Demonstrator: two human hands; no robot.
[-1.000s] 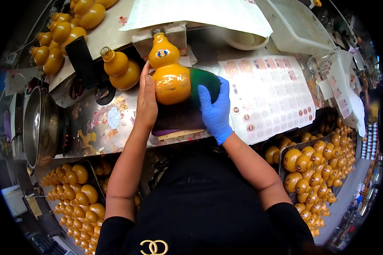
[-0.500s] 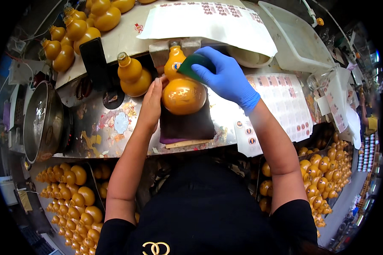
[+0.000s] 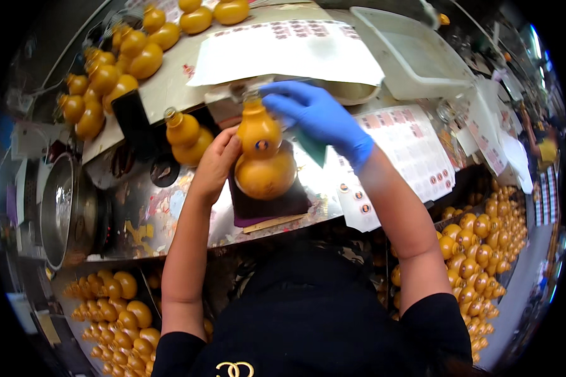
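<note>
A glossy amber gourd-shaped bottle [image 3: 265, 173] is tilted up over a dark cloth pad [image 3: 273, 208] on the bench. A small round dark-blue and orange sticker [image 3: 262, 145] shows on its upper bulb. My bare left hand [image 3: 220, 160] grips the bottle's left side, its far fingers hidden behind it. Beside the neck is my right hand [image 3: 314, 116] in a blue glove, somewhat blurred, with a flat green scraper [image 3: 312, 148] held under its palm. Whether the gloved fingertips touch the neck is unclear.
Another gourd bottle [image 3: 187, 137] stands to the left, by a black phone-like slab [image 3: 135, 117]. Sticker sheets [image 3: 409, 147] lie right; a white sheet [image 3: 283, 53] lies beyond. A metal pan [image 3: 63, 210], a plastic tub [image 3: 421, 56] and crates of gourd bottles [image 3: 129, 327] surround me.
The bottle has been raised toward me and turned so its sticker faces up. My right hand has taken the green scraper off its surface and moved up beside the neck.
</note>
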